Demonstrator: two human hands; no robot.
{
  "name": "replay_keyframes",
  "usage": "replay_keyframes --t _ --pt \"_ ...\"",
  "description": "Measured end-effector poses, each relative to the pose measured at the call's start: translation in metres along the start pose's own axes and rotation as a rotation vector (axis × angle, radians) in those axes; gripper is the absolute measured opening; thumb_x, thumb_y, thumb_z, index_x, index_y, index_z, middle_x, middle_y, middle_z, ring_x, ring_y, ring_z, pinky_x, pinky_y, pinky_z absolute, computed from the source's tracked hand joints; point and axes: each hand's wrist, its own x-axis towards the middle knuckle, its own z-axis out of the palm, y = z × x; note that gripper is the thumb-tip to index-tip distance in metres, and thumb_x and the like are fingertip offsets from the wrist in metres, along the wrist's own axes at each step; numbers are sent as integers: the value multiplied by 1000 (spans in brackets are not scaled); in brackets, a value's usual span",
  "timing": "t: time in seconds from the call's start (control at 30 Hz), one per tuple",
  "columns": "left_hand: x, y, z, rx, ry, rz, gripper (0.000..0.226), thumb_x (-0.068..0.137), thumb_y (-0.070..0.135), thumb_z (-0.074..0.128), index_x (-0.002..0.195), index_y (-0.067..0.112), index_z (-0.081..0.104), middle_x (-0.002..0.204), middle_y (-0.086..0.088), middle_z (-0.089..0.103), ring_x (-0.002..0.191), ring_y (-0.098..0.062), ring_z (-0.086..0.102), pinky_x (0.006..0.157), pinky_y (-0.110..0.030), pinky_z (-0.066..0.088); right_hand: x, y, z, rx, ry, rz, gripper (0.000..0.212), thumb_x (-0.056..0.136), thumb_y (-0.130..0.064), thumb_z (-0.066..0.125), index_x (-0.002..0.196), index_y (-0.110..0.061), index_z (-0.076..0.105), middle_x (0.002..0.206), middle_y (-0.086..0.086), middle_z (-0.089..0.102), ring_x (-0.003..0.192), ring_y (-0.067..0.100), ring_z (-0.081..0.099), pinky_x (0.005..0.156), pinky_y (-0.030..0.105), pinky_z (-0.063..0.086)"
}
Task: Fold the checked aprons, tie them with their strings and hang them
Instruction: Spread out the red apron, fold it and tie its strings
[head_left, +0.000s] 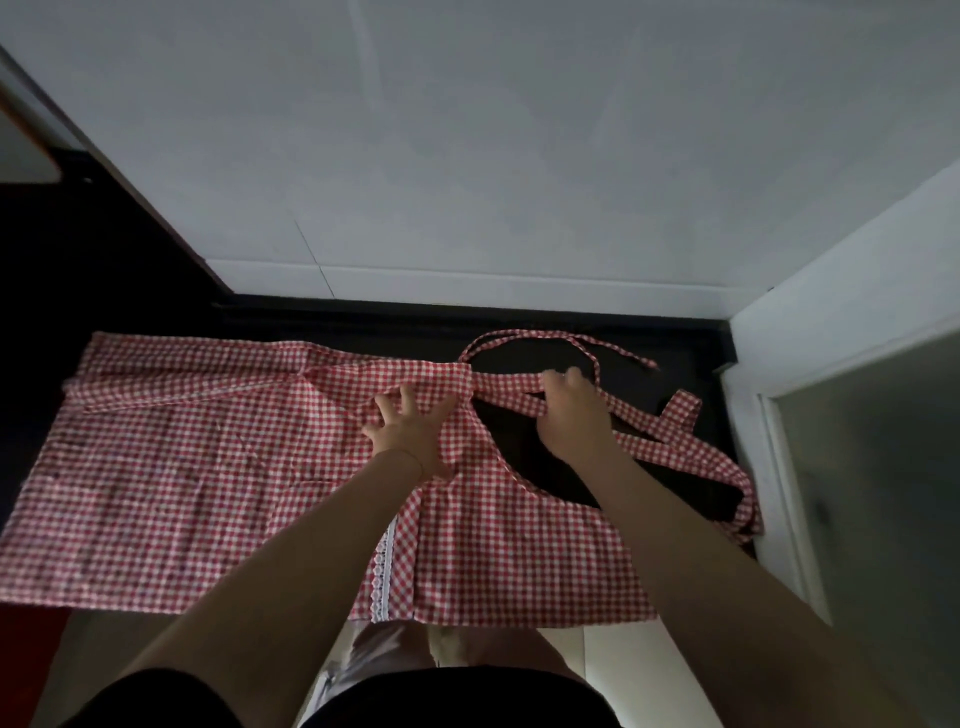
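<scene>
A red-and-white checked apron (171, 478) lies spread flat on a dark counter (524, 338), its far long edge folded over toward me. A white lace strip (385, 577) runs down its near edge. My left hand (410, 431) presses flat on the cloth near the bib, fingers spread. My right hand (571, 415) is closed on a checked apron strap (511, 387) just right of the bib. More straps (675, 436) loop over the counter's right part, and a thin tie (524, 336) curves along the back.
A white tiled wall (467, 156) rises right behind the counter. A white door frame (779, 467) with a frosted pane stands at the right. The counter's front edge runs under the apron's hem, and pale floor tiles (613, 665) show below.
</scene>
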Motion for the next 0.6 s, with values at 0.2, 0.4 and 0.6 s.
replay_keyframes --t 0.2,0.4,0.6 --pt "3 24 7 -83 117 27 105 74 73 63 152 46 -2 163 -11 -7 148 -45 -3 112 -66 21 -21 -21 25 -66 -87 -395 57 94 -55 52 145 -31 42 149 5 41 132 27 43 104 48 42" --pt "-3 8 21 -246 312 13 62 88 34 59 144 26 34 152 -7 26 139 -27 28 110 -48 37 -14 -23 20 -206 -33 -185 41 99 -36 43 129 -13 60 154 15 35 143 34 29 111 56 25" --pt "-7 -76 22 -263 387 -190 48 88 29 55 134 20 44 136 -7 39 126 -27 38 102 -46 39 -6 -92 11 -259 -36 -174 35 95 -19 42 127 -13 55 145 11 41 136 29 33 112 48 27"
